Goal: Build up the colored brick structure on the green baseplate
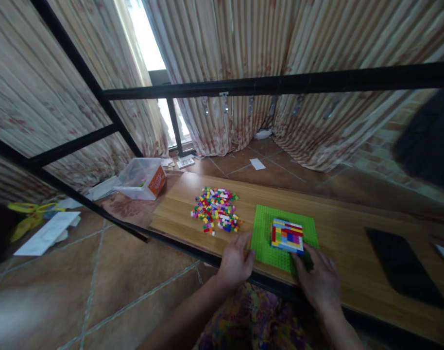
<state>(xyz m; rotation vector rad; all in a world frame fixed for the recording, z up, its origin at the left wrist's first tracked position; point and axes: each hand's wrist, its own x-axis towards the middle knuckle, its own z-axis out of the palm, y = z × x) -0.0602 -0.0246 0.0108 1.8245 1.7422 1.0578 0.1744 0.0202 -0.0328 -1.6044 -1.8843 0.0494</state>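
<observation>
A block of stacked toy bricks (287,236) in many colours stands on a green studded baseplate (263,238). My right hand (319,279) is at the block's near right corner, thumb and forefinger touching it from two sides. My left hand (234,260) rests at the table's near edge, just left of the baseplate. Its fingers are loosely bent and its thumb is apart, with nothing visible in it. Beyond that hand lies a spread pile of loose toy bricks (216,209), small and mixed in colour.
The long wooden table (338,233) carries a dark flat panel (404,265) at right. Past its left end, a clear plastic bin (136,187) with an orange label holds a few pieces. A black metal rail (265,86) crosses in front of striped curtains (229,43).
</observation>
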